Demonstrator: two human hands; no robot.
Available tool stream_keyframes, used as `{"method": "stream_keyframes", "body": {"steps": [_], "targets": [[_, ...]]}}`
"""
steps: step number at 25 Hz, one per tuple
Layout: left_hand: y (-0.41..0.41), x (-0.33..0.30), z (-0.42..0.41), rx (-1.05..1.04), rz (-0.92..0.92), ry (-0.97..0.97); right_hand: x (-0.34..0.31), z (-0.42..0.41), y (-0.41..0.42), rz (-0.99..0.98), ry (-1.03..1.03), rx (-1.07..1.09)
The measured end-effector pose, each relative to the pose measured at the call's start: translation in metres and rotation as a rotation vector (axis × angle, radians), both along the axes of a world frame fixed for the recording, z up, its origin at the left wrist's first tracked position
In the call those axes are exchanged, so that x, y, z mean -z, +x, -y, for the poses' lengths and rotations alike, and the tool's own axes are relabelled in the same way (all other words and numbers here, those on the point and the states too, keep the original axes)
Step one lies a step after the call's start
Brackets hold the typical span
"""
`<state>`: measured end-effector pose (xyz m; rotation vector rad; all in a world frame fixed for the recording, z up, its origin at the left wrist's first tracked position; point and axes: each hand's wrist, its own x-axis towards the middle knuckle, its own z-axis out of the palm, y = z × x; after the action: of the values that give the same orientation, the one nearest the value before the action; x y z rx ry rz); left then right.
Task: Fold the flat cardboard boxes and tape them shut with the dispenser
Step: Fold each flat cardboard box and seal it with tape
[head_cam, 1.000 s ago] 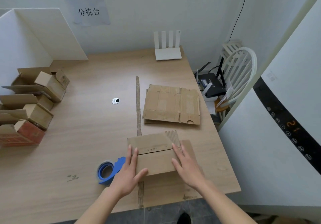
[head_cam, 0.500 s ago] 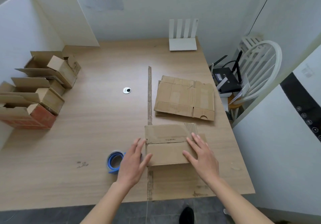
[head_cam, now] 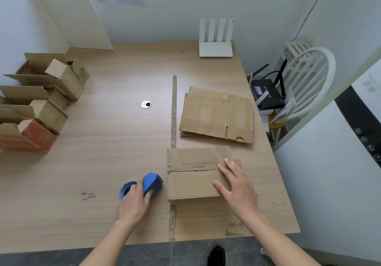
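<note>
Near the tabletop's front edge, the right hand (head_cam: 237, 185) lies flat on the box (head_cam: 193, 175) flaps while the left hand (head_cam: 134, 201) grips the dispenser (head_cam: 151, 184), so taping the seam looks next.

Your tabletop (head_cam: 115, 142) is light wood with a worn seam strip (head_cam: 174, 108) running front to back. On it, at your left edge, sits a cluster of folded boxes (head_cam: 39, 102) with open flaps. A round metal grommet (head_cam: 146, 104) lies near the middle. Flat cardboard sheets (head_cam: 216, 115) are stacked right of the seam, a folded box (head_cam: 193, 175) lies nearer you, a blue tape dispenser (head_cam: 144, 185) just left of it, and a white router (head_cam: 215, 38) stands at the far edge.
</note>
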<state>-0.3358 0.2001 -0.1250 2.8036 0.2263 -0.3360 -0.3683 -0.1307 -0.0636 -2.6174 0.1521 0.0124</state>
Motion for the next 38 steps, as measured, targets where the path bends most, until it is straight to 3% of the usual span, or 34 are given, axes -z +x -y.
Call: {"method": "stream_keyframes", "body": {"steps": [4, 6, 9, 12, 15, 19, 21, 29, 33, 38], "targets": [[0.032, -0.071, 0.0, -0.153, 0.186, -0.173, -0.011, 0.0, 0.013, -0.051, -0.115, -0.048], [0.053, -0.121, 0.021, -0.028, 0.227, -0.227, -0.016, -0.003, 0.014, -0.114, -0.154, -0.062], [0.062, -0.166, 0.088, 0.306, 0.041, -0.325, -0.018, -0.008, 0.008, -0.128, -0.201, -0.003], [0.06, -0.171, 0.136, 0.481, -0.023, -0.155, -0.02, 0.0, 0.012, -0.272, 0.13, -0.002], [0.07, -0.168, 0.146, 0.481, -0.047, -0.085, -0.024, 0.022, 0.025, -0.348, 0.395, -0.003], [0.072, -0.166, 0.163, 0.53, 0.024, -0.018, -0.038, 0.03, 0.041, -0.511, 0.995, 0.214], [0.072, -0.162, 0.168, 0.549, 0.063, 0.022, -0.038, 0.033, 0.045, -0.584, 1.102, 0.21], [0.076, -0.153, 0.151, 0.516, 0.056, -0.028, -0.032, 0.033, 0.056, -0.664, 1.075, 0.04], [0.073, -0.156, 0.145, 0.533, 0.078, -0.038, -0.03, 0.022, 0.053, -0.587, 1.066, 0.046], [0.069, -0.155, 0.137, 0.528, 0.079, -0.044, -0.036, 0.019, 0.059, -0.582, 0.913, -0.037]]}}
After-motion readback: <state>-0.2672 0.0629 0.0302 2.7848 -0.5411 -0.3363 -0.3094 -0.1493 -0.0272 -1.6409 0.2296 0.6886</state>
